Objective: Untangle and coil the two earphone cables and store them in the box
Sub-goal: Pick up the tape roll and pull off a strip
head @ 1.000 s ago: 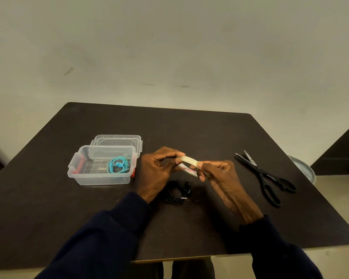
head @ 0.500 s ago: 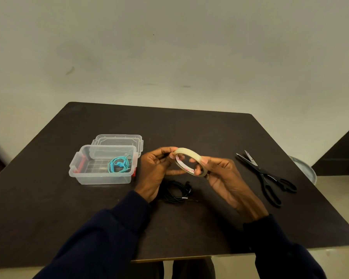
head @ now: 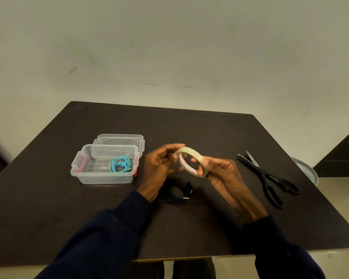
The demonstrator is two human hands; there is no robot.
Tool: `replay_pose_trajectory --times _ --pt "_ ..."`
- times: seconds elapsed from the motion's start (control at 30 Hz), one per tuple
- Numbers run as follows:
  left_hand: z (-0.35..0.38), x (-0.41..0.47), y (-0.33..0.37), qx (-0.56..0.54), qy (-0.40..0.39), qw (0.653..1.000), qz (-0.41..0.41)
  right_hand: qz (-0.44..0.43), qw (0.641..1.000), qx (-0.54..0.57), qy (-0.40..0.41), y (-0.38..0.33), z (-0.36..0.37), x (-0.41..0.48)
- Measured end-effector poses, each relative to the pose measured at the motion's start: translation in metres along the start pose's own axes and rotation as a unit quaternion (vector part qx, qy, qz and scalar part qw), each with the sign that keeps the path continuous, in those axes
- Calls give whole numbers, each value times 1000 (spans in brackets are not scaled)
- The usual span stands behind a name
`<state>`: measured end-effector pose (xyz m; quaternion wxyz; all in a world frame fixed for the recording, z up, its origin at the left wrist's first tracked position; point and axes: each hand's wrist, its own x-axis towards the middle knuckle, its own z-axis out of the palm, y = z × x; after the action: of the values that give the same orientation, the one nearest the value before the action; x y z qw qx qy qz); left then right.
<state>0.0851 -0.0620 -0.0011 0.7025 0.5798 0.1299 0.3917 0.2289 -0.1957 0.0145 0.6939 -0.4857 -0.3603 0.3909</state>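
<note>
A clear plastic box (head: 83, 170) stands open at the left of the dark table, with a coiled turquoise earphone cable (head: 121, 165) inside it. A coiled black earphone cable (head: 177, 193) lies on the table below my hands. Above it, my right hand (head: 220, 176) grips a roll of pale tape (head: 191, 161) by its right side. My left hand (head: 159, 164) touches the roll's left rim with its fingertips, fingers curled toward it.
The box's clear lid (head: 120, 139) lies right behind the box. Black scissors (head: 268, 178) lie open at the right of the table (head: 210, 133). A grey round dish (head: 306, 170) shows past the table's right edge. A pale wall stands behind.
The tape roll has been turned from nearly edge-on to tilted, so its open ring faces me, and it has risen slightly. Both hands stayed on it.
</note>
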Motion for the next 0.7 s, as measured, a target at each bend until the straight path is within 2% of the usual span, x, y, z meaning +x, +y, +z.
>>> replay_pose_trajectory --times 0.1,0.2,0.43,0.7 --pt "5 -2 1 119 -35 987 99 -16 998 -39 36 4 -3 -1" --pt "7 -5 0 174 -51 975 130 -30 997 -65 41 3 -1 -3" --pt "4 -1 -6 135 -29 980 144 -13 1000 -28 7 2 0 -5" --pt "3 0 -7 61 -27 991 117 1 1000 -27 -11 -3 0 -3"
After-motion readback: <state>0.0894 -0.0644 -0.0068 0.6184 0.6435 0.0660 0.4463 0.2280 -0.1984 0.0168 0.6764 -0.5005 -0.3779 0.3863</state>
